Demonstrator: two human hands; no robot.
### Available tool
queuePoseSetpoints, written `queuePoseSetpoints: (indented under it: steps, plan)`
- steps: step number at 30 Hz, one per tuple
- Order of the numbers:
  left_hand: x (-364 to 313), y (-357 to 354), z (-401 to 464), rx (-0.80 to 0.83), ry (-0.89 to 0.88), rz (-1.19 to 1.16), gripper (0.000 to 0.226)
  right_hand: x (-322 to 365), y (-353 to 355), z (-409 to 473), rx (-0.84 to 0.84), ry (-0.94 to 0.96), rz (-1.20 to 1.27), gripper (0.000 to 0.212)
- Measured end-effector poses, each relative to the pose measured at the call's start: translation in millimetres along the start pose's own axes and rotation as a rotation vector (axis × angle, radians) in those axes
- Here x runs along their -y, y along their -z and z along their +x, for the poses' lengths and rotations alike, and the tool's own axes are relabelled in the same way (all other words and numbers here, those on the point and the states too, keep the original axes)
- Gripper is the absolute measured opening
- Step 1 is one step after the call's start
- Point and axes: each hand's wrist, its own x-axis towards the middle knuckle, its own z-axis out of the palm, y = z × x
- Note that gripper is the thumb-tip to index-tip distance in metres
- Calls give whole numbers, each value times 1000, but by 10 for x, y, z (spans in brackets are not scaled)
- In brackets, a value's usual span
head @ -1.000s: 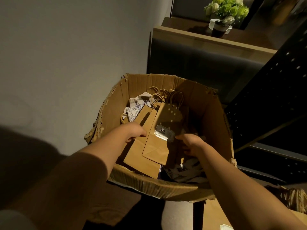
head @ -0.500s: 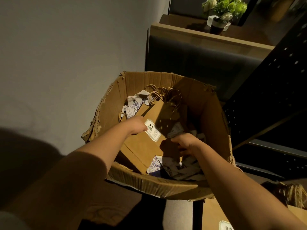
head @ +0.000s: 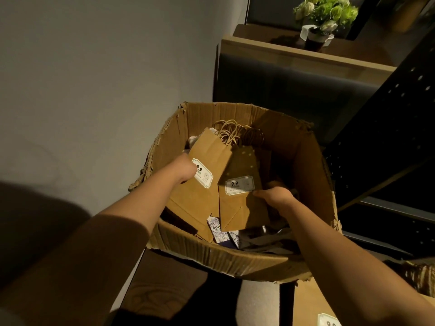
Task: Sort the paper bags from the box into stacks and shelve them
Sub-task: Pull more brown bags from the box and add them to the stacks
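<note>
I cannot see most of my fingers here. On my left hand (head: 186, 169) the fingertips go behind the edge of a flat kraft bag (head: 202, 182), and only the knuckles and wrist show, so I can say it grips the bag at its left edge but not how the fingers lie behind. My right hand (head: 275, 196) has the thumb on the front of a second kraft bag (head: 240, 196), just beside its white price label (head: 239, 185); the other fingers are hidden behind the paper, pinching it. The lower part of the box (head: 223, 257) is dark, and the things lying at the bottom are hard to make out: some printed blue-white paper (head: 220, 228) and grey folded pieces.

Both bags stand tilted inside the box, between my two hands, and the left one overlaps the right one a little. Their twisted paper-cord handles (head: 233, 132) point away from my fingers, towards the far wall of the box. The left bag has its own label (head: 202, 176), touching my knuckles and partly covered by them.

The box is corrugated cardboard with torn, ragged rims. The bags are smooth brown paper with sharp folds. At the lower right edge another brown bag (head: 313, 304) is cut off by the frame.
</note>
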Motion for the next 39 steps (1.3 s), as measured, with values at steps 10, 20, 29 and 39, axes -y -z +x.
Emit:
queuePoseSetpoints:
  steps: [10, 20, 29, 39]
  plan:
    - [-75, 66, -157, -89, -49, -34, 39, 340, 208, -359, 12, 176, 136, 21]
    - [-289, 20, -533, -81, -107, -400, 61, 358, 404, -989, 305, 306, 771, 25]
    - [-569, -279, -1358, -108, -364, -771, 34, 276, 400, -1378, 87, 590, 530, 51]
    - [-277, -767, -2048, -10, -460, -800, 82, -66, 684, -1880, 73, 742, 558, 25]
